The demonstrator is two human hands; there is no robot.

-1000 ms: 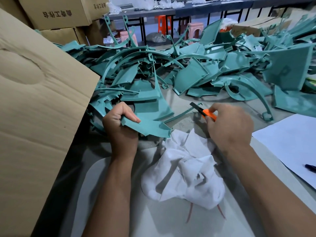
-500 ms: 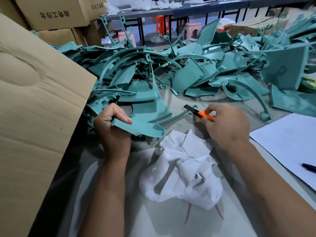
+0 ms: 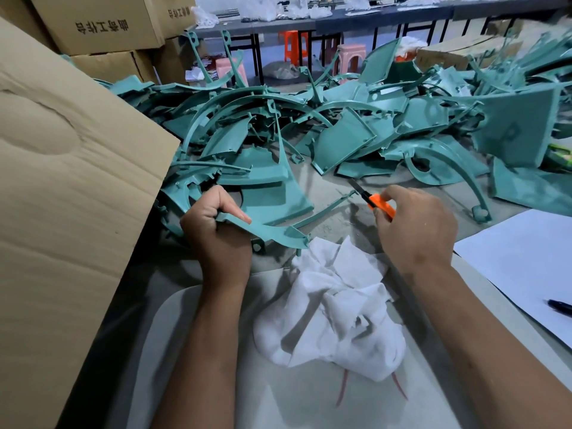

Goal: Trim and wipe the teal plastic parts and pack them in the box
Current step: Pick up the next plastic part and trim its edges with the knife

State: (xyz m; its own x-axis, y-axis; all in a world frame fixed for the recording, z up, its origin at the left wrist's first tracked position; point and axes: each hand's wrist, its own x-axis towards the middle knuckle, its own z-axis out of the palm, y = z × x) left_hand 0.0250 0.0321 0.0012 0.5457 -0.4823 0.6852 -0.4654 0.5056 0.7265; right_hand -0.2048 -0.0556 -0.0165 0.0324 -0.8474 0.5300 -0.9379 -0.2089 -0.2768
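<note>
My left hand (image 3: 216, 233) grips one end of a curved teal plastic part (image 3: 275, 232), thumb on top. The part's thin arm sweeps right toward the blade of an orange utility knife (image 3: 376, 204), which my right hand (image 3: 414, 230) holds with its black blade tip close to the arm's far end. A crumpled white cloth (image 3: 334, 311) lies on the table just below both hands. A large pile of teal parts (image 3: 340, 131) covers the table beyond. The flap of the cardboard box (image 3: 68, 193) rises at the left.
White paper (image 3: 523, 267) with a dark pen (image 3: 560, 306) lies at the right edge. Stacked cardboard cartons (image 3: 102, 29) stand at the back left. Plastic stools (image 3: 351, 57) and dark benches are on the floor behind the table.
My left hand has turned the teal part a little, lowering its near edge. My right hand keeps the knife near the thin arm's end, with the blade shifted slightly.
</note>
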